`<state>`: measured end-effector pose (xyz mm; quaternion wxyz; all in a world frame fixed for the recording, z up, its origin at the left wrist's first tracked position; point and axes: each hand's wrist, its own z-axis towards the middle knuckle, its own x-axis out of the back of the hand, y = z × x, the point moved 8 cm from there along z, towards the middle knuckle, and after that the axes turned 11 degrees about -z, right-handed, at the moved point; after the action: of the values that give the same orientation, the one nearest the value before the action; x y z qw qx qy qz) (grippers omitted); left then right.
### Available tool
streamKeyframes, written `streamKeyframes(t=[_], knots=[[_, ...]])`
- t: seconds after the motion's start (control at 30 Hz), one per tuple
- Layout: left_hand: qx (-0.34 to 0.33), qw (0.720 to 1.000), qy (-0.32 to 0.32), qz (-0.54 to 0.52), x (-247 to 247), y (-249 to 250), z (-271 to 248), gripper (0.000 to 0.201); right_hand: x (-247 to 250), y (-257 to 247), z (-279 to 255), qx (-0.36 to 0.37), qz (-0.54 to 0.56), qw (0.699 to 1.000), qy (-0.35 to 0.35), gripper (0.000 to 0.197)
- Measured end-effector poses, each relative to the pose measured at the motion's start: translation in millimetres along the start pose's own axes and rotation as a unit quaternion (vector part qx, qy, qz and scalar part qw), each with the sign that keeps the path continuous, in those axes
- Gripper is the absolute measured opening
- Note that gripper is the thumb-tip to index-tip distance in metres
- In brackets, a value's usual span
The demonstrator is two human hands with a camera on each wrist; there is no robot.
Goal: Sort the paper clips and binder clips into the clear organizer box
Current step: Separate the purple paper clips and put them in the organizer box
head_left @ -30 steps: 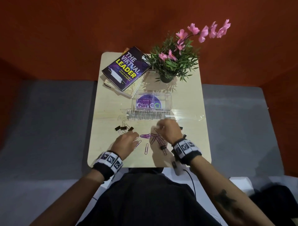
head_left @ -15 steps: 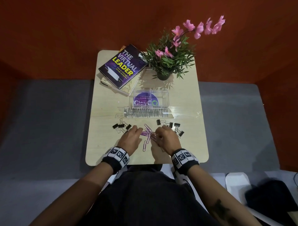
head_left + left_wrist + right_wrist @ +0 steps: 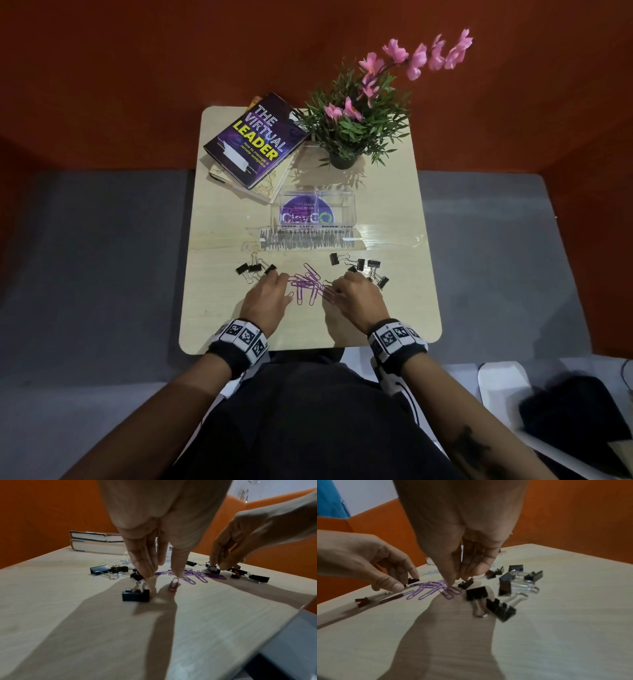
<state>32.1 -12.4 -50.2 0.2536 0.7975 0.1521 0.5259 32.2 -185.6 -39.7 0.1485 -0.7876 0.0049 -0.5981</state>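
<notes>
Gathering step: your left hand (image 3: 265,297) and right hand (image 3: 354,297), fingers extended, bracket the purple wire paper clips (image 3: 307,281) mid-table, holding nothing. Next: pinch clips, carry far to the clear plastic organizer box (image 3: 317,209).

Orange wall (image 3: 137,68) — grey floor (image 3: 85,274), perhaps carpet

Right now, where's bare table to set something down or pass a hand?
Free: the near strip of table between the hands and the front edge, and the left band between the books and left binder clips. Crowded: the row before the organizer box, with purple paper clips flanked by the right binder clips and both hands.
</notes>
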Motion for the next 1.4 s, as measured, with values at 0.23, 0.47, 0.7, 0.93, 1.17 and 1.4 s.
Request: streamKeyframes(t=[0.23,0.47,0.7,0.93,1.17,1.4], knots=[[-0.009,0.999,-0.013,0.031,-6.9,-3.8,-4.2,0.03,4.2,18.7,2.3,-0.047,-0.013,0.999,0.019,0.006],[0.006,0.999,-0.03,0.029,-12.5,6.0,4.2,0.054,-10.7,-13.2,-1.0,0.041,-0.015,0.999,-0.02,0.013],[-0.03,0.999,0.002,0.018,-4.4,11.5,15.6,0.039,-8.1,-23.5,17.4,0.045,0.0,0.999,-0.021,0.033],[-0.045,0.997,-0.046,0.051,-12.0,12.8,23.5,0.05,-14.3,-28.3,39.5,0.079,-0.005,0.996,-0.036,0.024],[-0.027,0.995,-0.07,0.06,-10.6,10.0,24.2,0.075,-18.0,-24.3,34.8,0.074,-0.01,0.997,-0.028,0.037],[-0.029,0.998,-0.041,0.023,-13.4,11.9,26.0,0.066,-11.0,-26.7,36.6,0.041,0.03,0.999,0.0,0.013]])
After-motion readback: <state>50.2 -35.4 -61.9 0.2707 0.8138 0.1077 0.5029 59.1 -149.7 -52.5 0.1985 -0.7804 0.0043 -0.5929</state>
